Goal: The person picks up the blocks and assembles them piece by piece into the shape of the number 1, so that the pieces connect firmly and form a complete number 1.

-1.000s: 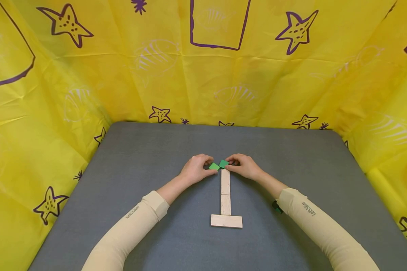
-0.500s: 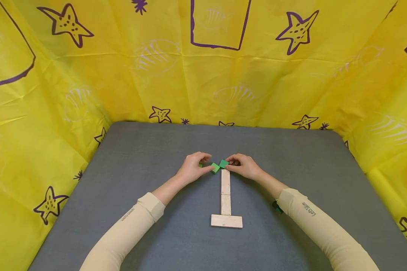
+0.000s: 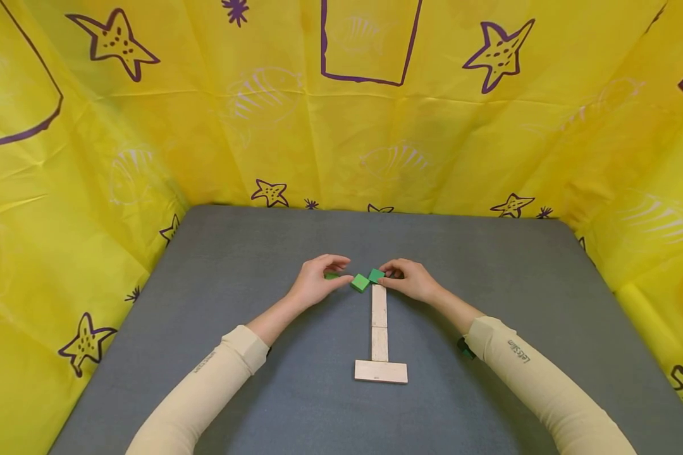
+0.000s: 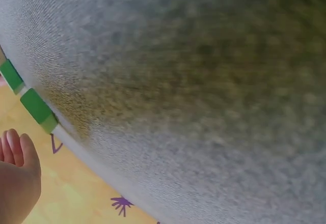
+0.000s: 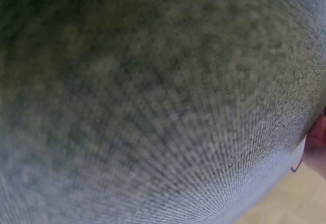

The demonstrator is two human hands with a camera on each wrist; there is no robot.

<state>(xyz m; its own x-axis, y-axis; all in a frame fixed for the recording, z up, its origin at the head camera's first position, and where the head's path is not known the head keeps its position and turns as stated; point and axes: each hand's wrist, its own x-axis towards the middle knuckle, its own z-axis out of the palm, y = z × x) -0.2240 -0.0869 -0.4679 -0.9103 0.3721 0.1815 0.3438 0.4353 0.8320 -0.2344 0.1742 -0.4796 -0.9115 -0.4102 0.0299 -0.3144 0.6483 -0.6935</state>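
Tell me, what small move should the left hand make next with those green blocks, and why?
Probably nudge the loose green block right against the green block the right hand pinches atop the wooden stem. The left hand touches it, and its corner looks barely short of the other.

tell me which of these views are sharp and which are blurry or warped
Head view: sharp and evenly lit, with both hands, the left hand and right hand, and the green blocks crisp, and soft shadows on the grey mat. Left wrist view: the mat fills the frame, curved and soft, with green blocks small at the edge. Right wrist view: almost all blurred mat weave, bulging like a fisheye.
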